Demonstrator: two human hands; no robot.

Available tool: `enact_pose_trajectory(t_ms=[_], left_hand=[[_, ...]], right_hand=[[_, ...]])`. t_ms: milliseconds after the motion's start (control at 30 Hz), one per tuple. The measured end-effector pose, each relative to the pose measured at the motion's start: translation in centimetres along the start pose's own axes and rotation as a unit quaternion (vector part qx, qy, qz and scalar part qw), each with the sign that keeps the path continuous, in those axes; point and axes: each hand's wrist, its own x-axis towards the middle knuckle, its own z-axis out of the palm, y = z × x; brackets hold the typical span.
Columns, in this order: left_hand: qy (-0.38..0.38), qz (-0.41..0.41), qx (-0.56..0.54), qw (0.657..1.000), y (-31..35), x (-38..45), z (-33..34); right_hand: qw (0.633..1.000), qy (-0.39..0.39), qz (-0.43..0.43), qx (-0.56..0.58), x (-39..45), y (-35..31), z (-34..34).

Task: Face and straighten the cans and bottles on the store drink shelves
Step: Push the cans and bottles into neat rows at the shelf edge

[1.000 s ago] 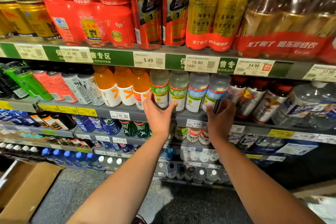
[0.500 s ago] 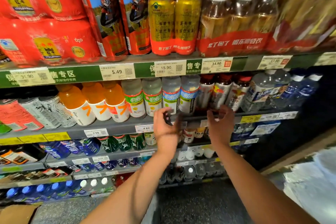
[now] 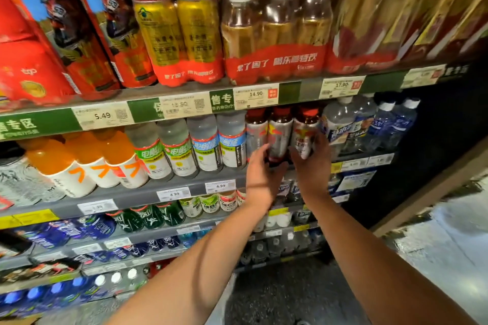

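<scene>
Head view: both bare hands reach to the grey second shelf [image 3: 184,190], at a row of three dark red-capped bottles with silver and red star labels. The left hand [image 3: 260,169] cups the lower part of the middle dark bottle [image 3: 279,134], its fingers curled against the bottle's left side and its thumb low at the front. The right hand [image 3: 313,166] wraps the right dark bottle [image 3: 303,137], thumb across the front of the label and fingers curled round its right side. The third dark bottle [image 3: 254,132] stands just left of the left hand, untouched. All three stand upright, close together, labels turned roughly forward, though motion blur softens the print. Left of them stand four cloudy white plastic bottles [image 3: 203,148] with green and blue labels, then orange-drink bottles [image 3: 87,163] with white sleeves. Right of them stand clear water bottles [image 3: 369,126] with blue labels. On the shelf above sit shrink-wrapped gold can packs [image 3: 179,37].
</scene>
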Motion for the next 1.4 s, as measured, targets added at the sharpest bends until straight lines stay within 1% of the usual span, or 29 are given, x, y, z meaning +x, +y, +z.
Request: enact_pose_trajectory(t_ms=[100, 167, 233, 300, 367, 467, 567, 700, 800, 967, 1167, 1300, 1400], left_hand=[[0.029, -0.022, 0.041, 0.998, -0.9, 1.1, 2.0], [0.059, -0.028, 0.030, 0.997, -0.8, 1.0, 2.9], [0.091, -0.036, 0.029, 0.995, -0.9, 1.1, 3.7], [0.138, -0.036, 0.052, 0.988, -0.8, 1.0, 5.1], [0.160, -0.036, 0.064, 0.984, -0.9, 1.4, 5.3], [0.205, -0.045, 0.072, 0.975, -0.6, 1.8, 6.7], [0.236, -0.046, 0.087, 0.967, -0.1, 1.7, 7.4], [0.251, -0.040, 0.121, 0.960, 0.2, 1.7, 8.0], [0.260, -0.055, 0.140, 0.954, 0.1, 1.6, 8.3], [0.249, -0.071, 0.176, 0.950, 0.3, 1.7, 8.5], [0.214, -0.056, 0.189, 0.957, 0.0, 2.0, 8.3], [0.189, -0.037, 0.189, 0.963, -0.1, 2.2, 7.9], [0.193, -0.036, 0.178, 0.964, -0.3, 2.6, 7.5]], right_hand=[[0.998, -0.041, 0.005, 0.038, 1.2, 0.5, 0.0], [0.996, -0.052, 0.004, 0.071, 1.8, 0.9, 0.0], [0.998, -0.043, -0.015, 0.052, 2.2, 1.2, -0.1], [0.998, -0.053, -0.019, 0.036, 2.9, 1.8, -0.3], [0.997, -0.058, 0.001, 0.042, 2.7, 1.5, -0.4], [0.998, -0.064, -0.022, 0.001, 2.7, 2.3, -1.1], [0.998, -0.044, -0.042, -0.016, 2.4, 2.9, -1.3], [0.999, -0.032, -0.040, -0.005, 2.2, 3.0, -0.7], [0.999, -0.009, -0.041, 0.012, 2.0, 3.0, -0.4], [0.998, 0.035, -0.051, 0.009, 1.6, 3.1, -0.2], [0.998, 0.030, -0.053, 0.011, 1.8, 3.3, -0.1], [0.998, 0.027, -0.052, -0.015, 1.7, 3.4, 0.0], [0.998, 0.030, -0.050, -0.005, 1.5, 3.4, -0.1]])
